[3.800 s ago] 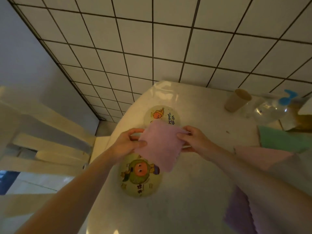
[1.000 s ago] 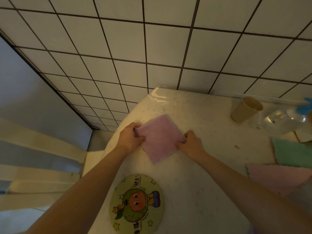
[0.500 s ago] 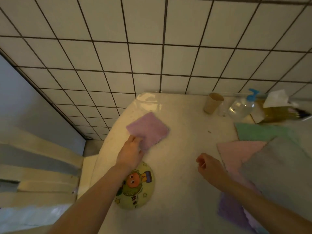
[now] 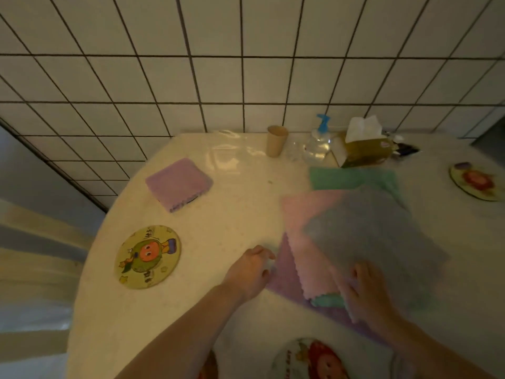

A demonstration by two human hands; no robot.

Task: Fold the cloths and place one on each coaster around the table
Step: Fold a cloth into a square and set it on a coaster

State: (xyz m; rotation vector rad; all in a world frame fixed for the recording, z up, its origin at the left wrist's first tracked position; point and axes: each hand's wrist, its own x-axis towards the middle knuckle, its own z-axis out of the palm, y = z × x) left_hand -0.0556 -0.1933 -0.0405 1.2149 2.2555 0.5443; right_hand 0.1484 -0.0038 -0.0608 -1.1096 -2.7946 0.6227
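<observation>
A folded purple cloth point(image 4: 179, 183) lies at the table's far left and hides the coaster beneath it. Nearer me on the left sits a round cartoon coaster point(image 4: 148, 256), bare. Another coaster point(image 4: 311, 361) shows at the bottom edge and a third point(image 4: 476, 181) at the far right. A loose pile of cloths lies at the centre right: grey point(image 4: 374, 236) on top, then pink point(image 4: 306, 242), purple point(image 4: 284, 280) and green point(image 4: 352, 177). My left hand point(image 4: 250, 272) touches the pile's left edge. My right hand point(image 4: 366, 291) rests on the near corner of the grey cloth; its grip is unclear.
Along the tiled wall stand a paper cup point(image 4: 276, 144), a clear pump bottle point(image 4: 318, 143) with a blue top and a tissue box point(image 4: 360, 149). The round pale table point(image 4: 232, 220) curves off at the left, where a chair point(image 4: 41, 242) stands.
My left hand has let go of the folded purple cloth at the far left. Both hands have moved right to the pile of cloths, and my view has swung right with them.
</observation>
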